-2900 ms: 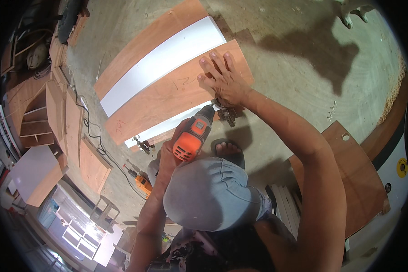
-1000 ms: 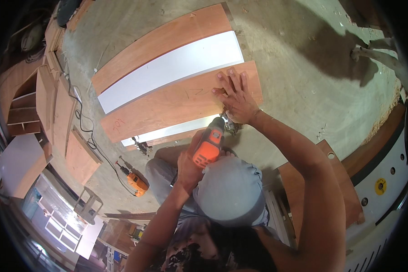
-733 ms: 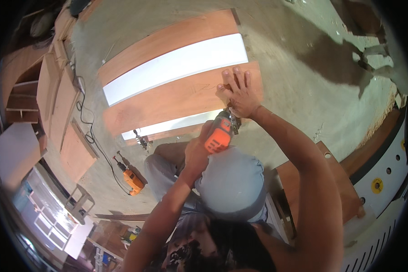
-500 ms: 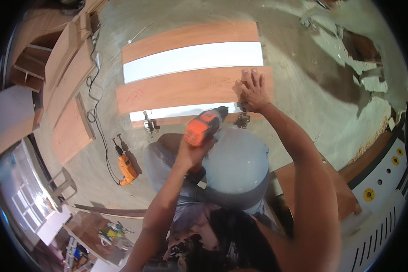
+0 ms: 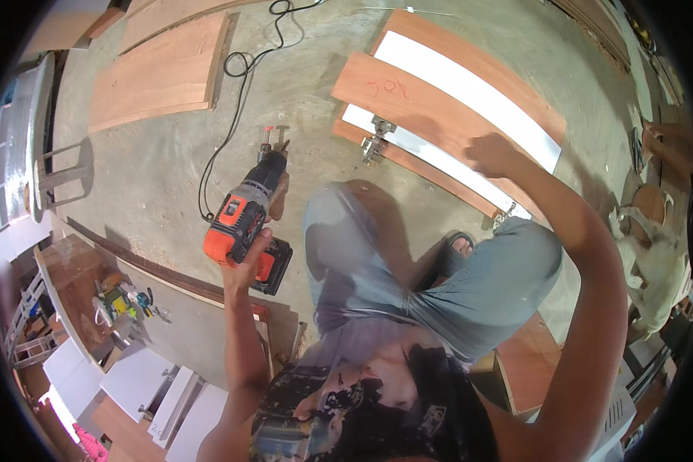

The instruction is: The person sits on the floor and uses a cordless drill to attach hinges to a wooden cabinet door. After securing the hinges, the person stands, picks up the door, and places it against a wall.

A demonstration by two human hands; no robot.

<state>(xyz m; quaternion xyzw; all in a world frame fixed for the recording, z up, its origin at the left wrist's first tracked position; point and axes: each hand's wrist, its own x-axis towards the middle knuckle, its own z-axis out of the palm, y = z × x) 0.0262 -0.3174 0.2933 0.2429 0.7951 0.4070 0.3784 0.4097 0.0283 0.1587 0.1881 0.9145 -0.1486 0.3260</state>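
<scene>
Grey trousers — dark printed shirt

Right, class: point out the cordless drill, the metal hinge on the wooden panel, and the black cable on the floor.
cordless drill (image 5: pixel 248 218): head view, on its orange body above the left hand's grip.
metal hinge (image 5: pixel 376 142): head view, on the silver fitting at the wooden panel's near edge.
black cable (image 5: pixel 222 131): head view, on its strand across the concrete floor.

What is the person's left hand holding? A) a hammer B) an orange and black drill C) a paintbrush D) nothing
B: the left hand is wrapped around the grip of an orange and black drill, lifted off the floor.
</scene>
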